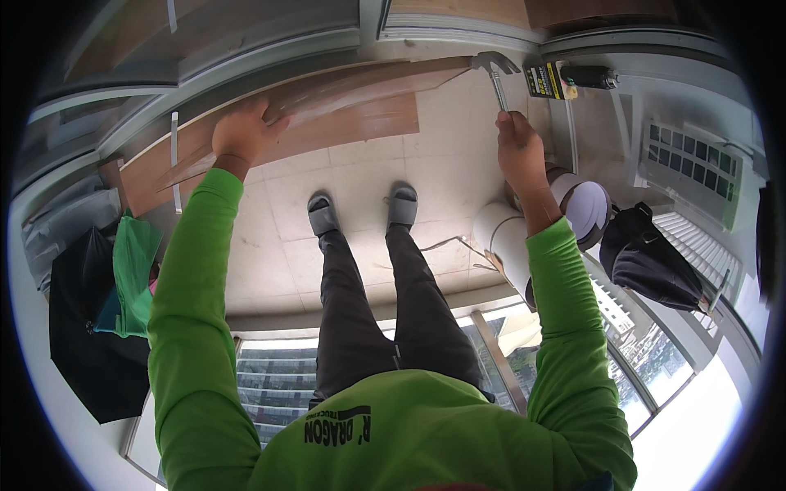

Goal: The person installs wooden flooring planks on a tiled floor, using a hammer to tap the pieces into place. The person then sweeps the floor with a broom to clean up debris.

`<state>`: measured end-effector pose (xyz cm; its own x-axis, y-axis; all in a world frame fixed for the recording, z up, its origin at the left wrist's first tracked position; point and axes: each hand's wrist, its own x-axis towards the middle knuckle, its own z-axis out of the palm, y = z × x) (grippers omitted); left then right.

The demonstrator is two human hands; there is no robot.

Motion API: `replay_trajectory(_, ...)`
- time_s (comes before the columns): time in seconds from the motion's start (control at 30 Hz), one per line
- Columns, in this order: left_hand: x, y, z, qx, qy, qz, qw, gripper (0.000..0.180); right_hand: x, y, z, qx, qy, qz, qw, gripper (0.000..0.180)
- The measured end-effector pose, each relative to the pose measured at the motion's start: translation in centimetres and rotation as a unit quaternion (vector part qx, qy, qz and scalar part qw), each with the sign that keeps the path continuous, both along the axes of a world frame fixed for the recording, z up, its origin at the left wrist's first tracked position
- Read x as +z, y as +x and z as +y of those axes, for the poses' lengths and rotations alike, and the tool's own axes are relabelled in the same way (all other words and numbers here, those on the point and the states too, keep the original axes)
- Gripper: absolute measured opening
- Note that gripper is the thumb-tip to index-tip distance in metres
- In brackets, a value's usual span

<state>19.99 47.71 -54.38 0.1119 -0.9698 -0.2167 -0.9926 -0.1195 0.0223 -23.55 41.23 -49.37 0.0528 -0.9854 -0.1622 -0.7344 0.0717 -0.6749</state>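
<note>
My right hand (521, 147) is closed around the handle of a claw hammer (499, 86). The hammer's dark metal head is at the right end of a long brown wooden board (360, 84); whether they touch is hard to tell. On the left part of that board is my left hand (243, 133), gripping its upper edge with the thumb out to the right. The board stands tilted, and another brown wooden panel (385, 123) shows behind and below it. Part of my left hand's fingertips is hidden.
A dark cylinder (591, 77) and a yellow-black package (544, 80) lie at the far right. White rolls (501, 233), a black bag (651, 258) and a vented unit (692, 159) stand on the right. A black umbrella (90, 327) and green bag (135, 270) are at left.
</note>
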Motion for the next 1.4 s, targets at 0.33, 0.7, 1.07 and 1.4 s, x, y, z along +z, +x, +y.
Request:
replay_trajectory(0.33,-0.8,0.1,0.6,0.003,-0.038,-0.015,0.999,0.061,0.7,0.1,-0.6,0.039,-0.032,0.055,0.997,0.028)
replay_trajectory(0.7,-1.4,0.3,0.8,-0.007,-0.044,-0.045,0.998,0.061,1.6,-0.2,-0.6,0.009,-0.018,0.015,1.000,0.030)
replay_trajectory(1.07,-1.9,0.5,1.0,-0.024,-0.084,-0.035,0.996,0.055,1.8,-0.8,-1.0,-0.054,0.041,-0.049,0.996,0.035)
replay_trajectory(1.4,-1.5,-0.1,1.2,-0.038,-0.102,-0.030,0.994,0.051,1.4,-1.0,-1.4,-0.014,0.042,-0.017,0.999,0.036)
